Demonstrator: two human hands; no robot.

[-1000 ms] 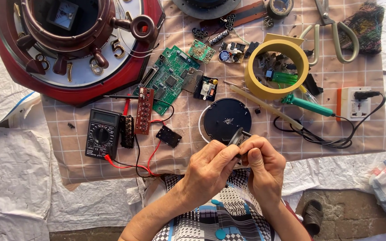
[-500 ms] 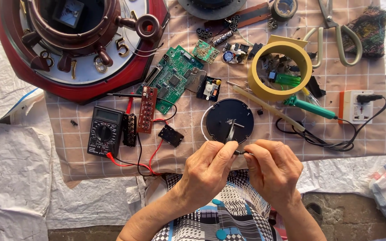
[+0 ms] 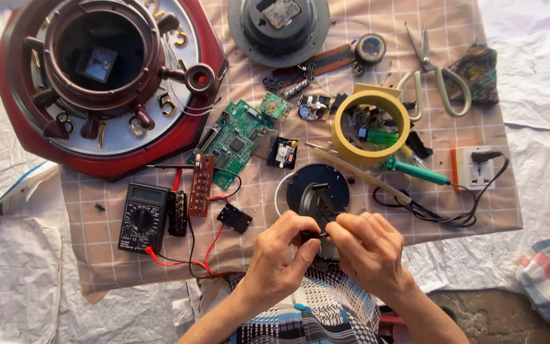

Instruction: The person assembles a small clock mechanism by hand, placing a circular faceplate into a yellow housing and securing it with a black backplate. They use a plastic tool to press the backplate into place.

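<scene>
My left hand [image 3: 281, 255] and my right hand [image 3: 367, 251] meet fingertip to fingertip at the near edge of the checked cloth [image 3: 472, 210]. Between them they pinch a small dark part [image 3: 316, 234], mostly hidden by the fingers. Thin wires seem to run from it up to a dark round disc [image 3: 316, 185] that lies on the cloth just beyond my fingers. Both hands are closed around the part, with thumbs and forefingers pressing from either side.
A red-framed clock face [image 3: 97, 89] lies at the far left, with a multimeter [image 3: 142, 216] and its red and black leads below it. Also spread on the cloth are a green circuit board [image 3: 237, 137], yellow tape roll [image 3: 370, 127], soldering iron [image 3: 415, 171], scissors [image 3: 431, 76] and socket [image 3: 475, 171].
My hands have dropped a little toward me, off the disc's near edge, and drawn closer together on the small part. The view has tilted slightly.
</scene>
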